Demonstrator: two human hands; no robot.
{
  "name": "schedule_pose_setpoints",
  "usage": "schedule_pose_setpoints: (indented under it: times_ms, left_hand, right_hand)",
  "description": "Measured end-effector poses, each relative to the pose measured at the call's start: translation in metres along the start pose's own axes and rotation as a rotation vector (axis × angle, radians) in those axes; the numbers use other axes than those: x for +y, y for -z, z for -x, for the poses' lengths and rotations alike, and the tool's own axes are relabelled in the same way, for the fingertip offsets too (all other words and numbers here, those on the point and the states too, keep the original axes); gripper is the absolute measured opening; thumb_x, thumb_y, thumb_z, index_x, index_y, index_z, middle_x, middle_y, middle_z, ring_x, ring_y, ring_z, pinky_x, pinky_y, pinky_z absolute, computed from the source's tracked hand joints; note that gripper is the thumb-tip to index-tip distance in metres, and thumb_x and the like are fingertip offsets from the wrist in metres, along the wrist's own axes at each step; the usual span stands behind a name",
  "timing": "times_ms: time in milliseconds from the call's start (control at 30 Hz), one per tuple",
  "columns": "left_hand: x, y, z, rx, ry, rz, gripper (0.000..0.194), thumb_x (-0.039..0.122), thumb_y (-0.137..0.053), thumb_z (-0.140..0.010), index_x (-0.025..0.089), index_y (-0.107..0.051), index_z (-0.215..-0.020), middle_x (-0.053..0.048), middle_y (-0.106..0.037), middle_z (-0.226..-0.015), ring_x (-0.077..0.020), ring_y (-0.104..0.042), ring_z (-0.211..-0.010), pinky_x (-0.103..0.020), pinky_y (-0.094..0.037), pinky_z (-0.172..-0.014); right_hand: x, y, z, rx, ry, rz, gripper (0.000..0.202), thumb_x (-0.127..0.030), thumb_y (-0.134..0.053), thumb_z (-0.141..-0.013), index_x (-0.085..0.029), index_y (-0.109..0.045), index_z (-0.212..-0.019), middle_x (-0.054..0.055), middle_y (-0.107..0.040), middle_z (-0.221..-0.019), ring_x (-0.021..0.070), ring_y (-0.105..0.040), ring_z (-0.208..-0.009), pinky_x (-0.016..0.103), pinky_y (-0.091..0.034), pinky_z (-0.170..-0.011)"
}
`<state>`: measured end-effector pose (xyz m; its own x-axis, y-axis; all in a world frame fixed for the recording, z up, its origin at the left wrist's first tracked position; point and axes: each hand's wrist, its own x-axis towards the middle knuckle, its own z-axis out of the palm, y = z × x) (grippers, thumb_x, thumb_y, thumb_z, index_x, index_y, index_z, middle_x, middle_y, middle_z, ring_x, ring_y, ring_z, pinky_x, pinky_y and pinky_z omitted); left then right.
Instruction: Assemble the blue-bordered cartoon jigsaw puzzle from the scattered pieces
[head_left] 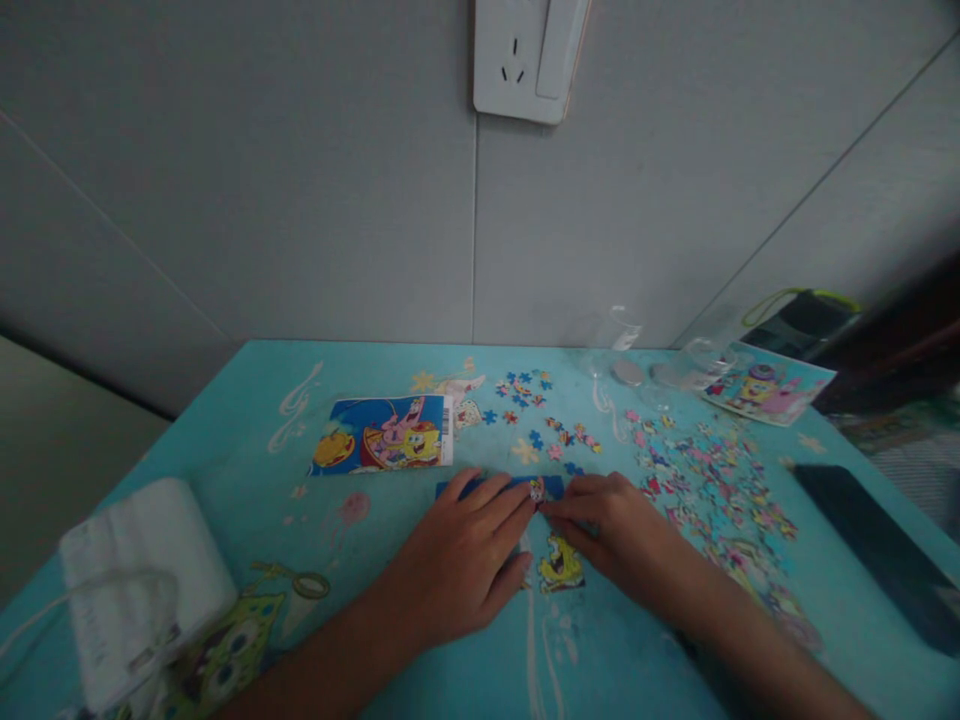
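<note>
A partly joined jigsaw puzzle [553, 487] with a blue top edge lies at the middle of the table. My left hand [469, 550] rests flat across it, fingers stretched out, hiding much of the joined part. My right hand [611, 520] is closed in a pinch at the puzzle's right side, its fingertips on a small jigsaw piece [538, 506] that is mostly covered. Just below these fingers lies a joined yellow cartoon-face section [561, 565]. Behind, to the left, is a picture card [394, 433] with cartoon figures on blue.
Loose pieces [525, 388] lie behind the puzzle, and a large spread of pieces [712, 470] is at right. A dark phone-like slab [877, 550], another picture card [769, 387] and clear containers [619, 330] stand or lie beyond. A white corded box [146, 580] sits left.
</note>
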<state>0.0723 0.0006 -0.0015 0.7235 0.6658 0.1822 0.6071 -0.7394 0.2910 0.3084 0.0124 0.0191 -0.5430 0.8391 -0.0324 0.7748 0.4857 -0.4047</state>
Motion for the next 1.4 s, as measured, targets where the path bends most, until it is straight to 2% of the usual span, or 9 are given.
schedule_pose_setpoints:
  times_ms: [167,400,700,800,900,967,1100,1233,1400]
  left_hand:
    - [-0.001,0.001,0.0,-0.013,0.006,-0.016,0.044,0.037,-0.038,-0.106,0.025,-0.04,-0.148,0.001,-0.042,-0.155,-0.024,-0.037,-0.14,-0.052,-0.025,-0.117]
    - [-0.002,-0.002,0.0,-0.009,-0.007,-0.023,0.043,0.032,-0.04,-0.104,0.02,-0.044,-0.145,-0.001,-0.044,-0.154,-0.0252,-0.038,-0.14,-0.053,-0.025,-0.117]
    - [-0.004,-0.008,0.002,0.024,0.001,-0.042,0.042,0.029,-0.039,-0.104,0.02,-0.045,-0.145,-0.002,-0.047,-0.151,-0.0254,-0.041,-0.138,-0.055,-0.031,-0.116]
    - [-0.006,-0.011,0.002,0.021,-0.001,-0.049,0.044,0.029,-0.04,-0.103,0.021,-0.042,-0.147,0.0,-0.046,-0.153,-0.0244,-0.041,-0.138,-0.055,-0.034,-0.116]
    - [-0.008,-0.012,0.003,0.012,-0.005,-0.055,0.046,0.027,-0.041,-0.103,0.021,-0.04,-0.148,0.0,-0.043,-0.154,-0.0237,-0.039,-0.14,-0.054,-0.035,-0.118]
    - [-0.008,-0.013,0.003,0.017,-0.013,-0.057,0.047,0.027,-0.04,-0.103,0.02,-0.039,-0.149,0.0,-0.042,-0.155,-0.024,-0.037,-0.141,-0.053,-0.037,-0.118]
    - [-0.009,-0.013,0.003,0.029,-0.02,-0.059,0.048,0.027,-0.041,-0.103,0.02,-0.038,-0.15,-0.001,-0.042,-0.154,-0.0251,-0.038,-0.141,-0.054,-0.039,-0.118]
    - [-0.009,-0.013,0.003,0.043,-0.036,-0.059,0.047,0.027,-0.042,-0.103,0.019,-0.039,-0.149,-0.002,-0.043,-0.154,-0.0258,-0.039,-0.14,-0.053,-0.04,-0.117]
    - [-0.009,-0.013,0.004,0.055,-0.051,-0.077,0.047,0.029,-0.042,-0.103,0.017,-0.04,-0.148,-0.004,-0.045,-0.153,-0.0275,-0.04,-0.139,-0.054,-0.044,-0.114]
  right_hand:
    - [-0.004,0.0,0.002,0.003,-0.013,0.08,0.019,-0.024,-0.059,-0.098,-0.033,-0.074,-0.105,0.001,-0.07,-0.088,0.0183,-0.064,-0.081,0.035,-0.041,-0.08]
    - [-0.01,0.004,0.003,-0.041,0.005,0.092,0.019,-0.024,-0.054,-0.101,-0.029,-0.072,-0.102,0.001,-0.069,-0.085,0.0183,-0.064,-0.08,0.037,-0.037,-0.079]
    - [-0.015,0.002,0.002,-0.007,-0.009,0.055,0.021,-0.021,-0.053,-0.1,-0.028,-0.073,-0.102,0.001,-0.07,-0.085,0.0184,-0.065,-0.081,0.037,-0.04,-0.081]
    - [0.0,0.013,0.0,0.101,-0.072,-0.017,0.022,-0.023,-0.053,-0.1,-0.026,-0.074,-0.103,0.002,-0.072,-0.089,0.0173,-0.066,-0.082,0.033,-0.044,-0.08]
    - [0.031,0.024,-0.003,0.302,-0.236,-0.004,0.023,-0.027,-0.054,-0.099,-0.024,-0.075,-0.107,0.004,-0.074,-0.095,0.0184,-0.067,-0.082,0.032,-0.048,-0.078]
    - [0.052,0.026,-0.004,0.369,-0.303,0.043,0.022,-0.027,-0.056,-0.097,-0.022,-0.075,-0.106,0.005,-0.074,-0.098,0.0204,-0.068,-0.085,0.033,-0.049,-0.079]
    - [0.07,0.018,-0.008,0.325,-0.318,0.047,0.025,-0.029,-0.057,-0.097,-0.02,-0.075,-0.111,0.008,-0.072,-0.102,0.0217,-0.067,-0.088,0.033,-0.05,-0.081]
    - [0.066,0.009,-0.012,0.334,-0.329,0.058,0.024,-0.034,-0.057,-0.097,-0.021,-0.075,-0.107,0.008,-0.071,-0.103,0.0225,-0.067,-0.094,0.035,-0.049,-0.089]
    - [0.069,0.008,-0.014,0.329,-0.324,0.027,0.017,-0.031,-0.062,-0.094,-0.02,-0.075,-0.095,0.007,-0.071,-0.097,0.0222,-0.067,-0.091,0.036,-0.05,-0.087]
